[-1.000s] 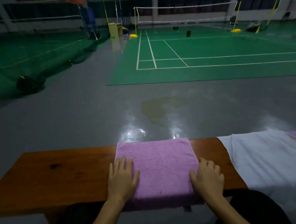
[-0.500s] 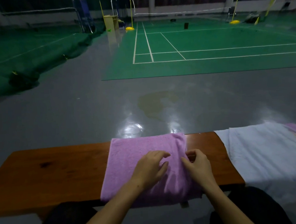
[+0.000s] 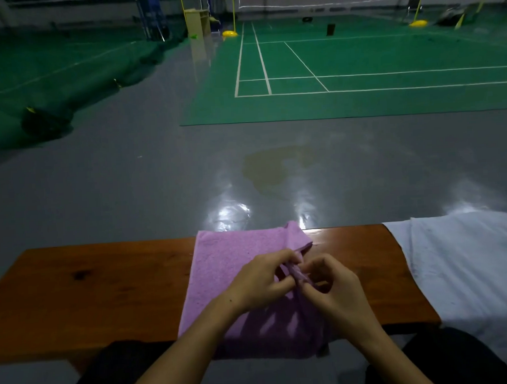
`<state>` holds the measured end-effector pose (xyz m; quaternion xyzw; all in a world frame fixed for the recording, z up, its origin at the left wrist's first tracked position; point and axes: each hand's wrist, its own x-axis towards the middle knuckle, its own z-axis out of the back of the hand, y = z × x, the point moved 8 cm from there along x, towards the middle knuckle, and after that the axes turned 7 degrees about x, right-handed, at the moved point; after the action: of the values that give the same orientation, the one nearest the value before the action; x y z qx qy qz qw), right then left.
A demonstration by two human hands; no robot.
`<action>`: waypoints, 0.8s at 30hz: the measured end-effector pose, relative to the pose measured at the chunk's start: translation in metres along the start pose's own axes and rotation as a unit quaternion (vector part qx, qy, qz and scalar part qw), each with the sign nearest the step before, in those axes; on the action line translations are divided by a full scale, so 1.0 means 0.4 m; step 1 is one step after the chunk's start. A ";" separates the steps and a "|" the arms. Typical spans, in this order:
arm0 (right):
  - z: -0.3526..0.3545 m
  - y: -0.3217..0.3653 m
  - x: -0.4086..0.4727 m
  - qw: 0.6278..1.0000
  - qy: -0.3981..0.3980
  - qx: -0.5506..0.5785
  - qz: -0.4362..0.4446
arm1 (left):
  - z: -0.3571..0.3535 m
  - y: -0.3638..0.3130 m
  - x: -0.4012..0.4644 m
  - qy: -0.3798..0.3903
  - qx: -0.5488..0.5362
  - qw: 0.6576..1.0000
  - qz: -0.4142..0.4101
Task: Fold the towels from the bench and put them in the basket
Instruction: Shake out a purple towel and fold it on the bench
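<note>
The pink towel [image 3: 236, 280] lies partly folded across the middle of the wooden desk [image 3: 90, 288], its near end hanging over the front edge toward the person's lap. Both hands meet at the towel's right-hand edge, at about three o'clock from its centre. The left hand [image 3: 260, 285] has reached across the cloth, and its fingers [image 3: 288, 259] are curled, pinching a raised ridge of the fabric. The right hand [image 3: 336, 290] faces it from the other side, fingers bent inward on the same ridge; how firmly it grips I cannot tell.

The relation that matters: the pinched edge runs roughly from six to twelve o'clock, and the bulk of the towel lies toward nine o'clock from the fingers. A fold would most likely carry that edge leftward over the flat part, and both hands are equally near.

A white towel [image 3: 462, 269] is spread over the desk's right end, at three o'clock, untouched. No basket is in view.
</note>
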<state>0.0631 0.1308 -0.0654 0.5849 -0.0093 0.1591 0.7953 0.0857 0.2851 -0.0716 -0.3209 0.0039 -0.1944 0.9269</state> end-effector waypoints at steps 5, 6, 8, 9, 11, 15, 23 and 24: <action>0.019 -0.019 -0.013 0.998 0.028 0.006 -0.055 | 0.046 0.020 -0.008 -0.048 -0.026 0.998 0.013; 0.023 -0.029 -0.018 0.996 0.044 -0.002 -0.074 | 0.057 0.026 -0.009 -0.053 -0.038 0.998 0.017; 0.031 -0.046 -0.029 0.992 0.082 -0.026 -0.097 | 0.078 0.035 -0.012 -0.066 -0.066 0.995 0.026; 0.032 -0.050 -0.034 0.989 0.099 -0.039 -0.100 | 0.091 0.039 -0.015 -0.075 -0.079 0.994 0.031; 0.033 -0.051 -0.042 0.986 0.123 -0.053 -0.098 | 0.113 0.049 -0.019 -0.092 -0.104 0.989 0.043; 0.041 -0.048 -0.046 0.986 0.133 -0.042 -0.088 | 0.133 0.061 -0.031 -0.092 -0.169 0.979 0.069; 0.046 -0.032 0.015 0.994 0.081 -0.053 -0.048 | 0.184 0.016 -0.059 -0.095 -0.306 0.945 0.058; 0.045 -0.030 0.024 0.995 0.071 -0.052 -0.043 | 0.189 0.010 -0.063 -0.094 -0.310 0.945 0.053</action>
<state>0.0785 0.1133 -0.0689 0.5300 0.0638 0.1649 0.8293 0.0737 0.3422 -0.0168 -0.6085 -0.0058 -0.1031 0.7868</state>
